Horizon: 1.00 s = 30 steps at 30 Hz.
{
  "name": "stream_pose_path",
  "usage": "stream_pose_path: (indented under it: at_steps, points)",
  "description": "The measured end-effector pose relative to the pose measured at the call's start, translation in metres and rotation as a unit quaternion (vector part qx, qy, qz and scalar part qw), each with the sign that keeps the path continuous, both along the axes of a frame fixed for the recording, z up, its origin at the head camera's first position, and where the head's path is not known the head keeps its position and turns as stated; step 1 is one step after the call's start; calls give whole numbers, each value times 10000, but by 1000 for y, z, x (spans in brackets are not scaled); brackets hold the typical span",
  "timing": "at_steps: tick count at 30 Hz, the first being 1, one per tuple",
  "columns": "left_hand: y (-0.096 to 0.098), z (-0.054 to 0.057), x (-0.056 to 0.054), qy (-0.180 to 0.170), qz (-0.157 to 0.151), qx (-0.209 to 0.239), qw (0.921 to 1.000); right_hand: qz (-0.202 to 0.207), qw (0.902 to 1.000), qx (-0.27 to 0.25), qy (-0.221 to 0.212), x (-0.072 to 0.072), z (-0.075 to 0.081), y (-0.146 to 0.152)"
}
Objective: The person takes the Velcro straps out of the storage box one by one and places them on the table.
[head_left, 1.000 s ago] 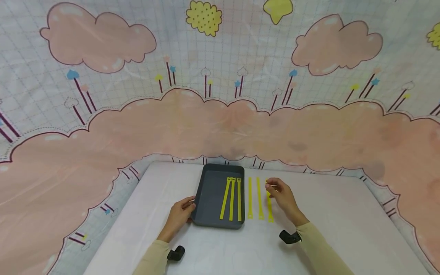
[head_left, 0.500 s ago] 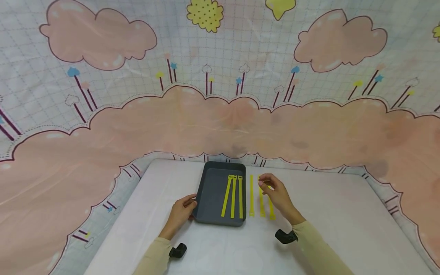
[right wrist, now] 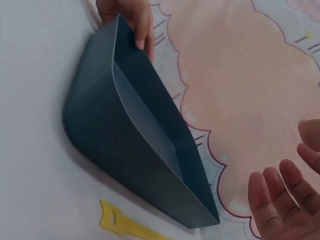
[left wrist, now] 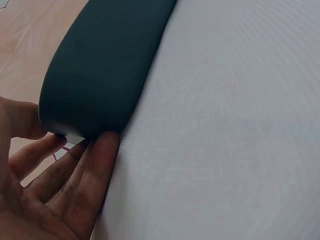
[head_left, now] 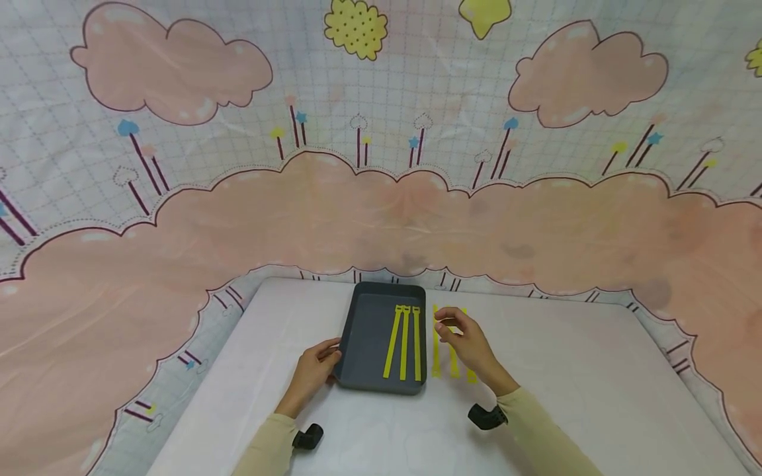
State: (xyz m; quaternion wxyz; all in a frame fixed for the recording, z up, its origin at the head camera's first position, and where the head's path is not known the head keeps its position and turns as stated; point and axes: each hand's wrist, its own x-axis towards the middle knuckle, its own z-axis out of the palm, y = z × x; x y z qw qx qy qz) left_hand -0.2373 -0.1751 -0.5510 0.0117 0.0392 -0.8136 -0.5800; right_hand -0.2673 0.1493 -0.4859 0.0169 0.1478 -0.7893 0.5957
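A dark grey tray (head_left: 369,330) lies on the white table (head_left: 565,370) with three yellow straps (head_left: 403,342) inside along its right side. My left hand (head_left: 329,357) grips the tray's near left corner, the thumb (right wrist: 136,25) over the rim and the fingers (left wrist: 85,170) against the outer wall (left wrist: 105,65). Three more yellow straps (head_left: 436,360) lie on the table just right of the tray. My right hand (head_left: 442,324) hovers over them with relaxed, empty fingers (right wrist: 280,200), partly hiding them. One strap's end (right wrist: 120,222) shows beside the tray (right wrist: 135,145).
A cloth printed with pink clouds (head_left: 381,198) hangs behind and round the table. Bare white tabletop (left wrist: 225,125) stretches to the left of the tray and to the right of the loose straps. Black wrist cameras (head_left: 485,416) sit on both forearms.
My right hand has moved left, from the rightmost loose strap to above the strap nearest the tray. The left hand and the tray have stayed put.
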Motion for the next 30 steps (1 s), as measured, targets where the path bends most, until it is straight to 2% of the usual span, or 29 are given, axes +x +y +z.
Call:
stream_pose_path:
  at_steps: [5,13,14,20,21,30]
  points:
    - [-1,0,1,-12,4,55,10000,58,9997,82,203,3,-1,-8]
    - [1,2,3,-6,2,35,10000,171,9995,240,150,4,0,-18]
    - [2,3,3,-11,-3,56,10000,194,9993,271,160,7,4,-20]
    - [3,3,4,-54,6,126,9999,313,9960,566,612,7,5,-29]
    - [3,3,4,-54,7,129,9999,330,9949,621,718,4,1,-29]
    - [4,6,5,-12,1,75,10000,659,9846,1126,1162,4,4,-40]
